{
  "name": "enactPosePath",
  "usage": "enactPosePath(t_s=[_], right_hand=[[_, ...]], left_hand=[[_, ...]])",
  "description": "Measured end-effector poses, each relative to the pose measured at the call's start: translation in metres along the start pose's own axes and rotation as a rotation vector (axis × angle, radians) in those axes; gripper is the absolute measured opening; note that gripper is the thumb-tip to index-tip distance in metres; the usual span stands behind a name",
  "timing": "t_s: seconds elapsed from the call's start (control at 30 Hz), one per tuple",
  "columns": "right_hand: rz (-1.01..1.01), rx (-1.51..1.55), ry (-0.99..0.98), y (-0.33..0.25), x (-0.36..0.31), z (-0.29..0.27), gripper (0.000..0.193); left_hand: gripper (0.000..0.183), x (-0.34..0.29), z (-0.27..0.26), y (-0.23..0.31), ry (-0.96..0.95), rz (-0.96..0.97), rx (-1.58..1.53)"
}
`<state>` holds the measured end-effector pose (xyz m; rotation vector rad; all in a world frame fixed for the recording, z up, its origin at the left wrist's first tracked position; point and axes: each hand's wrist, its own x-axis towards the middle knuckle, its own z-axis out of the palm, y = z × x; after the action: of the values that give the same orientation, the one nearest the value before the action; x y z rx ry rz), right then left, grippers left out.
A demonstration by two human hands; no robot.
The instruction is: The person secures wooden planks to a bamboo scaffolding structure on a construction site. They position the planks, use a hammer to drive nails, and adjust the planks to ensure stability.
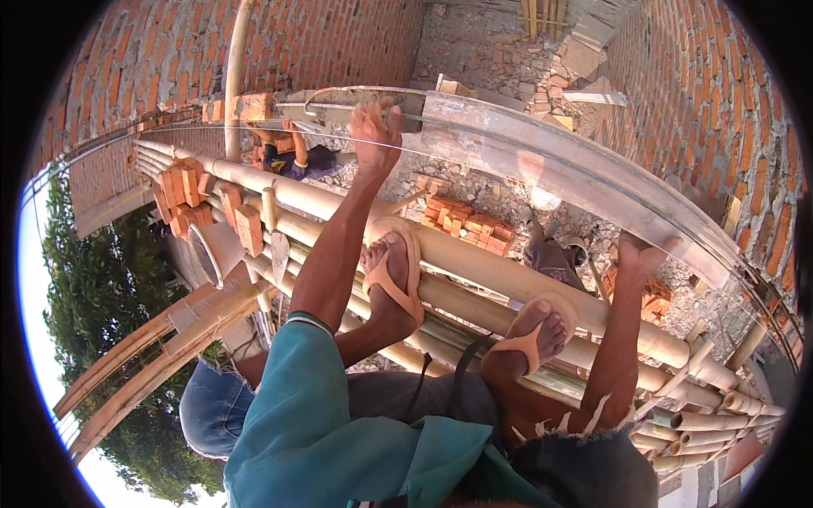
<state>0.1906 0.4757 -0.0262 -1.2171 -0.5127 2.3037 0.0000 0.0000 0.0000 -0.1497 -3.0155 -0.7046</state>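
My left hand [375, 140] is raised at the pale string [474, 168], its fingers apart and slightly blurred; no held thing shows in it. Behind it are a thin hooked rod [315, 100] and the end of a long grey board [563, 199]. Further right, my right hand [642, 256] grips the near edge of that board, with its fingertips partly hidden. My sandalled feet [394, 275] rest on thick bamboo poles [474, 250] below the board. A trowel [280, 254] stands among the poles left of my left forearm.
Stacked bricks [182, 190] and a bucket [216, 252] sit on the scaffold's left. Far below, a person in dark clothes [292, 159] and another person [555, 258] are near a brick pile [468, 224]. Brick walls [169, 68] rise around rubble ground. An upright pole [237, 80] stands left.
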Motion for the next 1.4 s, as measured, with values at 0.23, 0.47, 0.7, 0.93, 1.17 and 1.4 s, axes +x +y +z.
enactPosePath(t_s=[0.23, 0.47, 0.7, 0.93, 1.17, 1.4], right_hand=[[0.043, 0.008, 0.051, 0.029, -0.014, 0.023, 0.083], [-0.023, 0.004, 0.0, 0.032, 0.005, 0.001, 0.096], [0.007, 0.146, -0.15, 0.034, 0.024, -0.017, 0.101], [-0.017, 0.173, -0.094, 0.031, 0.016, -0.004, 0.103], [-0.032, 0.108, -0.033, 0.028, 0.005, 0.006, 0.08], [-0.042, 0.156, -0.167, 0.028, 0.016, -0.004, 0.084]], left_hand=[[0.029, 0.051, 0.005, -0.014, -0.131, 0.39, 0.242], [0.016, 0.05, -0.005, -0.021, -0.066, 0.53, 0.115], [0.023, 0.04, -0.007, -0.021, -0.088, 0.492, 0.23], [0.033, 0.032, -0.006, -0.016, -0.128, 0.357, 0.24], [0.048, -0.023, 0.007, 0.049, 0.309, -0.27, -0.196], [0.053, -0.023, 0.037, 0.064, 0.653, -1.173, -0.786]])
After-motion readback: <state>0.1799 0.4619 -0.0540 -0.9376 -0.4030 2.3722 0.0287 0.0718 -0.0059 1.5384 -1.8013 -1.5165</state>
